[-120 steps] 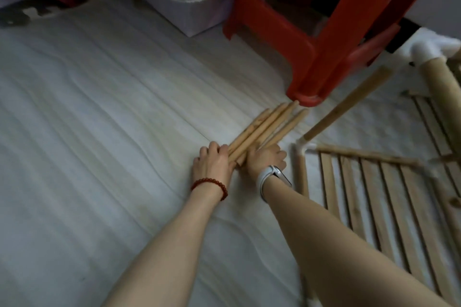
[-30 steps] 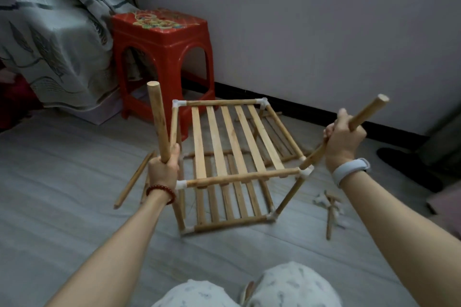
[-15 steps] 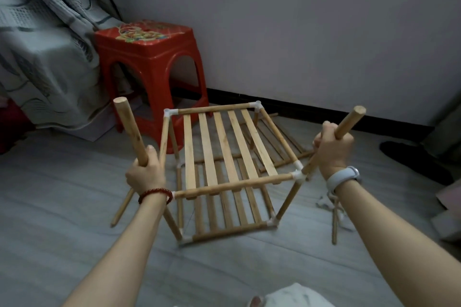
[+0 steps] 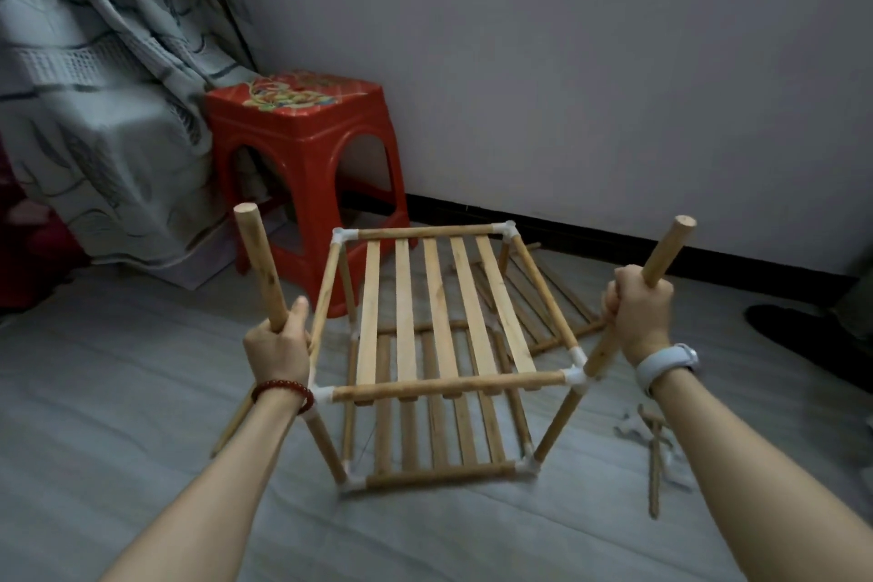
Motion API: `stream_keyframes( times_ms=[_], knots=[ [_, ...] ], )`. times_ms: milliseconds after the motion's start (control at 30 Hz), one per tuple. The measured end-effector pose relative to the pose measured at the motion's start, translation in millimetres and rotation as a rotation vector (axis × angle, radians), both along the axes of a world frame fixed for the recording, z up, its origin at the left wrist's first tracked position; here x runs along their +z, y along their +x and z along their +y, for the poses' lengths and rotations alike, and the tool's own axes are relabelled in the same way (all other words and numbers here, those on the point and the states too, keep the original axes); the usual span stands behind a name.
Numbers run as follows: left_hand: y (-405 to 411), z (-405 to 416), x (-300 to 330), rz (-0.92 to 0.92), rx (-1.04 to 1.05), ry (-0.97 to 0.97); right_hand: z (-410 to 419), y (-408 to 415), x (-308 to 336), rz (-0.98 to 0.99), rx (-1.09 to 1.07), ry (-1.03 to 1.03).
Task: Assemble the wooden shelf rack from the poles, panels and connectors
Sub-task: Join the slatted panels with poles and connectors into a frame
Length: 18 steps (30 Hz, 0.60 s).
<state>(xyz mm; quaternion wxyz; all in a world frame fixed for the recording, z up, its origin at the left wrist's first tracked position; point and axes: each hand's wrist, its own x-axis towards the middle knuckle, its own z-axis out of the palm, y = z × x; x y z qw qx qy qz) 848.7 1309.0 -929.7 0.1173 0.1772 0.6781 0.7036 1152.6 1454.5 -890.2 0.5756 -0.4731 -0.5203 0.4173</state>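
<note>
A two-tier wooden rack [image 4: 444,326] stands on the floor, its slatted panels joined by white corner connectors [image 4: 574,376]. My left hand [image 4: 276,343] grips a pole [image 4: 262,267] that rises, tilted left, above the rack's near left corner. My right hand [image 4: 640,307] grips a second pole [image 4: 668,250], which leans right and meets the near right connector. Whether either pole is fully seated in its connector is hidden by my hands.
A red plastic stool [image 4: 302,156] stands behind the rack beside a grey draped cloth [image 4: 94,109]. Another slatted panel [image 4: 543,298] lies flat behind the rack. Loose poles [image 4: 234,423] lie at left; connectors and a pole [image 4: 654,458] at right. A wall [image 4: 567,61] runs behind.
Earlier I gathered loose poles off the floor. Over the last second both hands have kept their grip on the upright poles, and the rack's lower tier has swung slightly under my view.
</note>
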Motion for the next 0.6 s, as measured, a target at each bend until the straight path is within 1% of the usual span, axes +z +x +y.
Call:
stream_keyframes(
  times_ms=[100,133,167,200,233,267,300,333,367,400,433,467,500,533,600],
  knots=[
    [1,-2,5,0.008,-0.069,-0.146,-5,-4,3,-0.105,-0.155,-0.080],
    [0,-6,5,0.012,-0.130,-0.211,-10,-2,0,-0.192,-0.179,-0.137],
    [-1,-11,5,0.035,-0.217,-0.297,-16,1,-6,-0.321,-0.184,-0.229],
    [-3,-19,4,0.100,-0.329,-0.435,-25,6,-15,-0.493,-0.173,-0.362],
    [-8,-30,4,0.215,-0.456,-0.596,-35,8,-23,-0.688,-0.122,-0.496],
    [-14,-41,1,0.333,-0.593,-0.753,-44,7,-30,-0.864,-0.015,-0.595],
    [-19,-49,0,0.398,-0.715,-0.910,-50,4,-33,-1.012,0.133,-0.621],
    [-26,-60,3,0.394,-0.800,-1.080,-58,-6,-32,-1.136,0.294,-0.582],
    [-32,-71,10,0.338,-0.870,-1.244,-66,-19,-26,-1.257,0.436,-0.528],
    [-36,-77,16,0.318,-0.928,-1.376,-74,-33,-19,-1.350,0.537,-0.478],
    [-40,-81,22,0.364,-0.972,-1.453,-84,-49,-11,-1.408,0.610,-0.428],
    [-48,-86,27,0.455,-0.987,-1.466,-95,-70,-1,-1.434,0.672,-0.381],
    [-54,-89,31,0.573,-0.970,-1.426,-104,-91,8,-1.431,0.750,-0.347],
    [-61,-94,36,0.683,-0.917,-1.357,-114,-112,16,-1.401,0.850,-0.339],
    [-78,-111,43,0.799,-0.766,-1.231,-141,-163,29,-1.319,1.062,-0.352]
  ],
)
